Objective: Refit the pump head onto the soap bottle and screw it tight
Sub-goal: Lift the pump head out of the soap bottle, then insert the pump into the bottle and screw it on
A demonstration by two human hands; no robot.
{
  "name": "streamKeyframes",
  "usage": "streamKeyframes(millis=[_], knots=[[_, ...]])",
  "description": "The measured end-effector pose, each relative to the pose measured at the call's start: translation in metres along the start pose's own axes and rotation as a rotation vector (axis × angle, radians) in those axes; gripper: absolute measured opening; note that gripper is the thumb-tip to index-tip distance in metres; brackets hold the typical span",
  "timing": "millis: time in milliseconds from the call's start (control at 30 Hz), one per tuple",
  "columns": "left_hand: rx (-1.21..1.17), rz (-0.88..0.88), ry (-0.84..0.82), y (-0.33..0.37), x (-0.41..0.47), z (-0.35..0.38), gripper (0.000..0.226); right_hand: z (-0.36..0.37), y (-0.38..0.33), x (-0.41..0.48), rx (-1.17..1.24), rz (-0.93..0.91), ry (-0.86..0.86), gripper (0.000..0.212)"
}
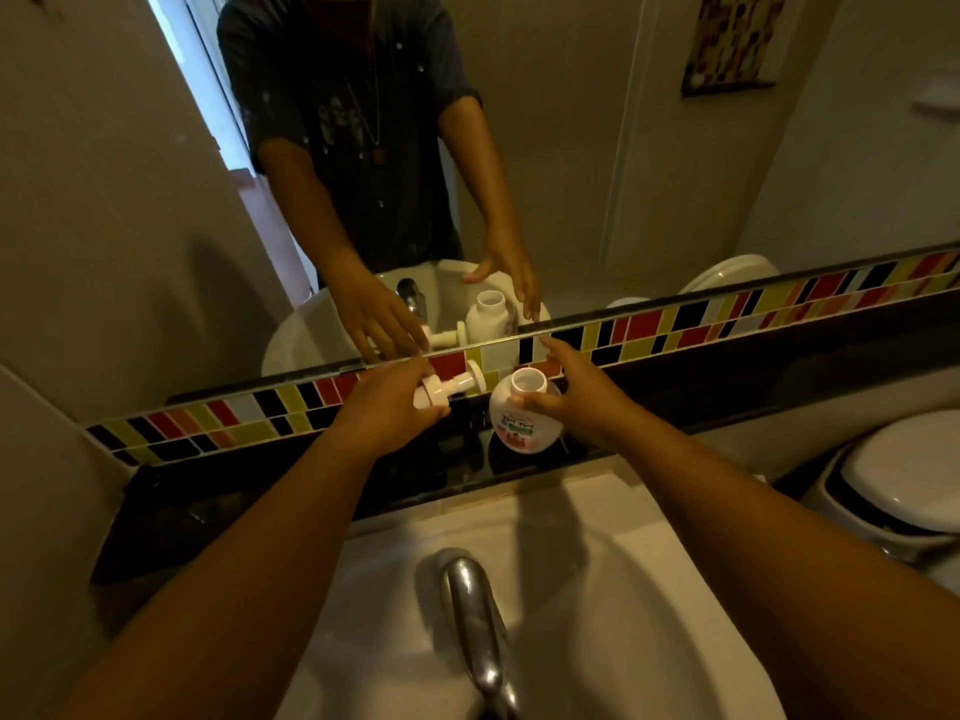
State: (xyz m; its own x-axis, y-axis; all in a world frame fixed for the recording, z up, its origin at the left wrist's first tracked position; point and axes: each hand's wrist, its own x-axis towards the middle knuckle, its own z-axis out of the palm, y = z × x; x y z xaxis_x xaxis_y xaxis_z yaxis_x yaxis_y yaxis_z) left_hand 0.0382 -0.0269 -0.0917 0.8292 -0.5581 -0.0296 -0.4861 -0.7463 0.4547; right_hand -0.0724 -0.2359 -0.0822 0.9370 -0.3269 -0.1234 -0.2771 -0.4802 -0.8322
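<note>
A white soap bottle [519, 426] with a green and red label stands upright on the dark ledge behind the sink, its wide neck uncapped. My right hand [571, 394] wraps around the bottle's right side, thumb at the neck. The white pump head [449, 389] lies on its side just left of the bottle, collar toward the bottle. My left hand [392, 407] grips the nozzle end of the pump head. Pump head and bottle are apart.
A white sink [597, 589] with a chrome tap [475, 615] lies below my arms. The mirror [571, 148] and a coloured tile strip [727, 314] rise right behind the ledge. A white toilet lid [909, 465] sits at the right.
</note>
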Motion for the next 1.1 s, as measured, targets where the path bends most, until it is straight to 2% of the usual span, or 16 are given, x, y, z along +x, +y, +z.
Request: streamKeyframes(millis=[233,367,533,733,833,933,1100], knots=[[-0.268,0.118,-0.049,0.025,-0.006,-0.037,0.043,-0.022,-0.042,-0.008,0.028,-0.109,-0.037,0.057],[-0.309,0.149,-0.092,0.050,-0.008,-0.043,0.042,-0.034,-0.052,-0.014,0.055,-0.168,-0.099,0.052],[-0.332,0.165,-0.144,0.071,-0.003,-0.041,0.044,-0.060,-0.052,-0.019,-0.010,-0.123,-0.158,0.053],[-0.307,0.188,-0.154,0.097,0.009,-0.038,0.043,-0.074,-0.066,-0.024,-0.153,-0.186,-0.007,0.041],[-0.346,0.219,-0.118,0.108,0.013,-0.039,0.043,-0.083,-0.075,-0.023,-0.176,-0.174,0.080,0.053],[-0.422,0.226,-0.096,0.115,0.015,-0.042,0.044,-0.092,-0.079,-0.021,-0.144,-0.187,0.138,0.058],[-0.548,0.164,-0.080,0.121,0.018,-0.048,0.042,-0.094,-0.082,-0.022,-0.053,-0.314,0.181,0.043]])
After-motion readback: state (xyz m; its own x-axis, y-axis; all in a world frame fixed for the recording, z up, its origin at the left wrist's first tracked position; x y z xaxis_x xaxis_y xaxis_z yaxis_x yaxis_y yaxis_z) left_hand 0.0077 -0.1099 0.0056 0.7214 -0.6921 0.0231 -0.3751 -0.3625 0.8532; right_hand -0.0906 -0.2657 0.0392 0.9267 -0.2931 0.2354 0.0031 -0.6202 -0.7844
